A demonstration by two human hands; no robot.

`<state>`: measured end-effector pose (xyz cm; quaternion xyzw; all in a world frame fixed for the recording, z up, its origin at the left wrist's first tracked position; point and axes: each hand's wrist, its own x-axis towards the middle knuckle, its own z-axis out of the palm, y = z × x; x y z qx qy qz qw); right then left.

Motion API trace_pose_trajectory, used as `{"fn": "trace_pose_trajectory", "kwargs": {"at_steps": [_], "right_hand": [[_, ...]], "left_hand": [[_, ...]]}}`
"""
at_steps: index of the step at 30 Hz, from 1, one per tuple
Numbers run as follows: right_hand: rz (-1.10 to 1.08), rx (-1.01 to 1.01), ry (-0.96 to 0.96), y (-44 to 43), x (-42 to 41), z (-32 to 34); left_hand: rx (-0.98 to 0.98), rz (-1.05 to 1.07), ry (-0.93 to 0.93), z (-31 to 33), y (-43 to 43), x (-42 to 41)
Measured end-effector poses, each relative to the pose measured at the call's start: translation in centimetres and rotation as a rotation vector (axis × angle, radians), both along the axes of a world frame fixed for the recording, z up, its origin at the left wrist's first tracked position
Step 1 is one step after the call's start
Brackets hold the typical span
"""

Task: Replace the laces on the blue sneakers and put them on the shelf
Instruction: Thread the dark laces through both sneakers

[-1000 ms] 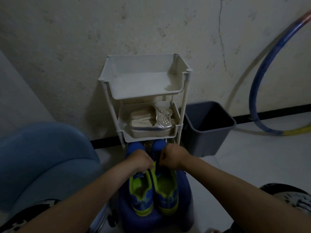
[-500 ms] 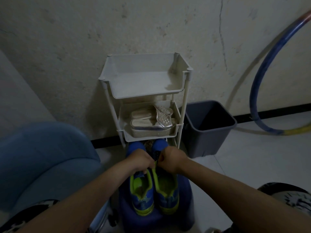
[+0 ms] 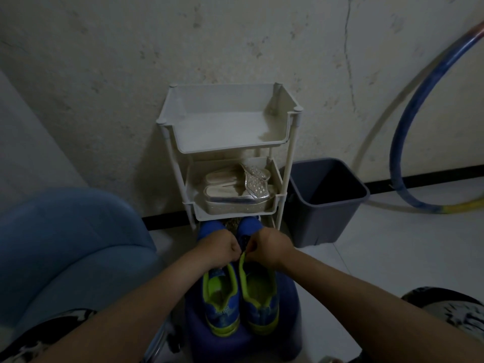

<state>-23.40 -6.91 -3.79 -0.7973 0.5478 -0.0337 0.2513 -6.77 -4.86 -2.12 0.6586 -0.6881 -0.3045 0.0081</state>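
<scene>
Dim light, detail limited. The blue sneakers (image 3: 239, 299) are sitting side by side on a dark blue stool (image 3: 288, 294) in front of the person, heels toward the camera, yellow-green linings showing. Their toes are pointing at the foot of the white shelf (image 3: 291, 127) and lying just below its middle tier. The left hand (image 3: 218, 248) and right hand (image 3: 271, 246) are meeting knuckles-up over the front of the right sneaker (image 3: 259, 297). Both sets of fingers are curled tight and appear to be pinching at its lacing area. The fingertips are turned under and hidden, so whether they are gripping a lace, the tongue or an eyelet edge cannot be told; only a dark patch is showing between the fists. The left hand is also covering the forefoot of the left sneaker (image 3: 221, 302). The shelf's top tier is standing against the wall, and silver sandals (image 3: 235, 195) are lying on the middle tier. The lowest tier is blocked by the hands and toes. A grey bin (image 3: 327, 205) is standing just right of the shelf. A blue hoop (image 3: 400, 142) is leaning on the wall, cut off at the frame edge. A blue padded seat (image 3: 65, 244) is filling the left side, only partly in view.
</scene>
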Motion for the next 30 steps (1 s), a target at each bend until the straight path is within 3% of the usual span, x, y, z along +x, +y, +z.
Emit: {"fn": "trace_pose_trajectory", "kwargs": {"at_steps": [7, 14, 22, 26, 30], "right_hand": [[0.069, 0.082, 0.028, -0.4, -0.2, 0.8], [0.087, 0.039, 0.043, -0.9, 0.4, 2.6], [0.118, 0.104, -0.103, -1.8, 0.8, 2.8], [0.030, 0.084, -0.366, -2.2, 1.2, 4.3], [-0.009, 0.052, -0.599, -2.6, 1.9, 6.0]], "left_hand": [[-0.022, -0.095, -0.044, -0.2, -0.4, 0.2], [-0.087, -0.144, -0.123, 2.4, -1.5, 1.4], [-0.117, 0.130, 0.307, 4.5, -1.4, 2.4], [0.155, 0.236, 0.426, 4.3, -1.7, 2.0], [0.258, 0.045, 0.372, 4.8, -1.0, 1.6]]}}
